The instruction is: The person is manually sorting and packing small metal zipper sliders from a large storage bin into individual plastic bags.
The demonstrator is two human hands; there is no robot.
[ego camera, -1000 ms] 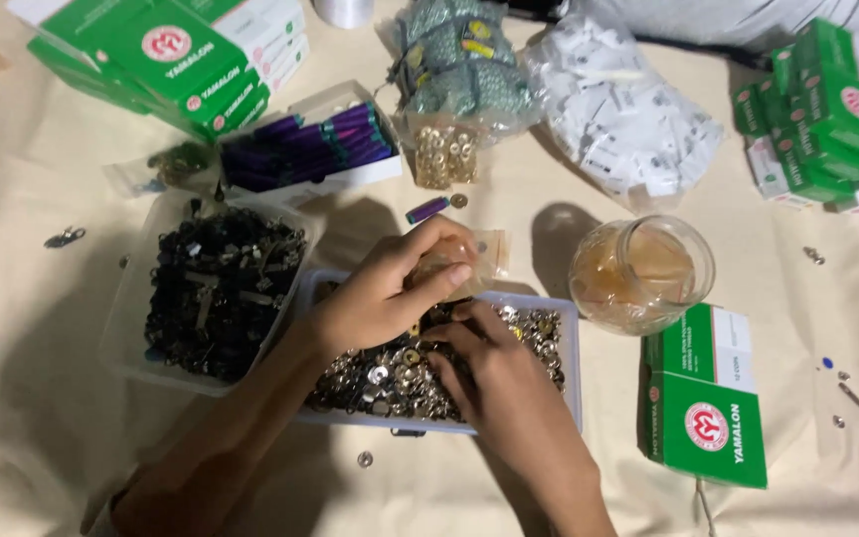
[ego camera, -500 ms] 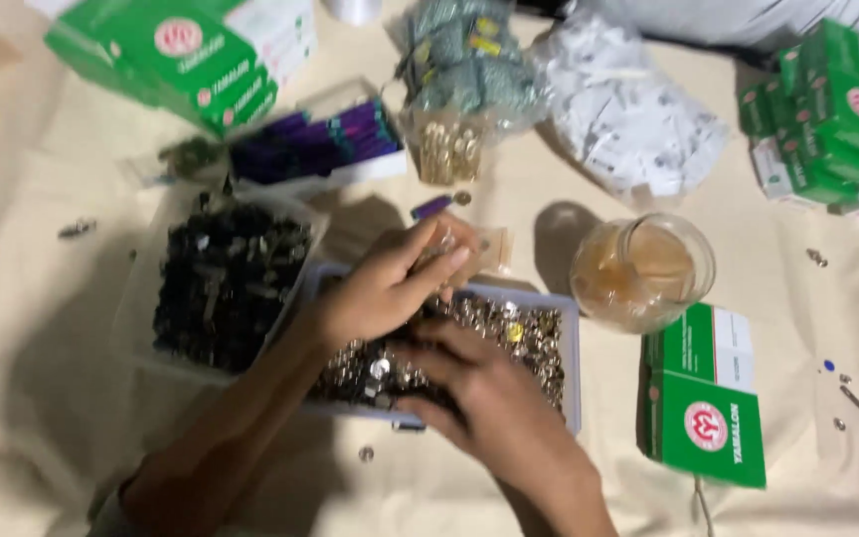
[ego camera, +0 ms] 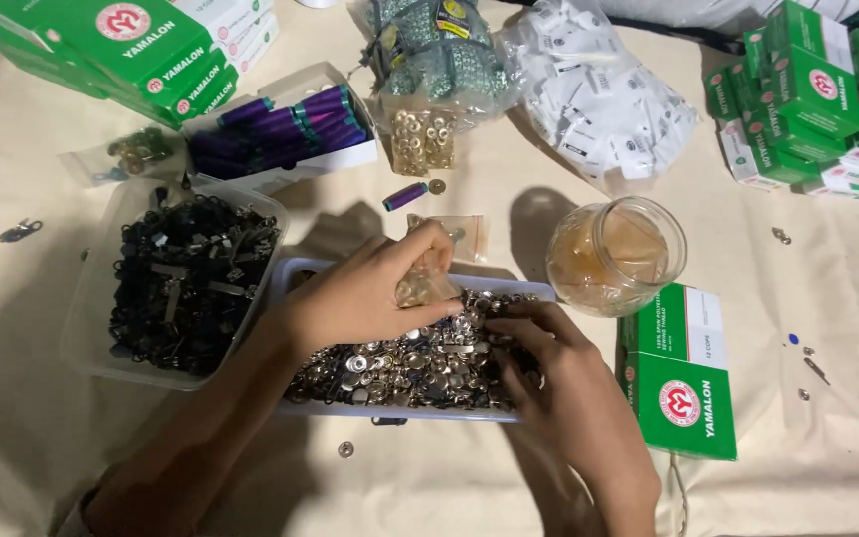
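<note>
A shallow white tray (ego camera: 290, 278) in front of me is heaped with small silver metal snap buttons (ego camera: 400, 368). My left hand (ego camera: 370, 293) hovers over the tray and pinches a small clear plastic bag (ego camera: 428, 283) that holds a few buttons. My right hand (ego camera: 539, 363) rests on the right side of the heap, fingertips bent down among the buttons; whether it grips any is hidden.
A clear tub of black metal parts (ego camera: 186, 283) stands left of the tray. A glass jar (ego camera: 613, 254) and a green box (ego camera: 683, 373) sit to the right. Purple thread spools (ego camera: 285, 129), bagged brass eyelets (ego camera: 425, 134), white tags (ego camera: 599, 89) and more green boxes (ego camera: 807, 89) lie behind.
My left hand has kept the small bag over the tray and shifted slightly. My right hand moved toward the right side of the button heap. The camera drew closer.
</note>
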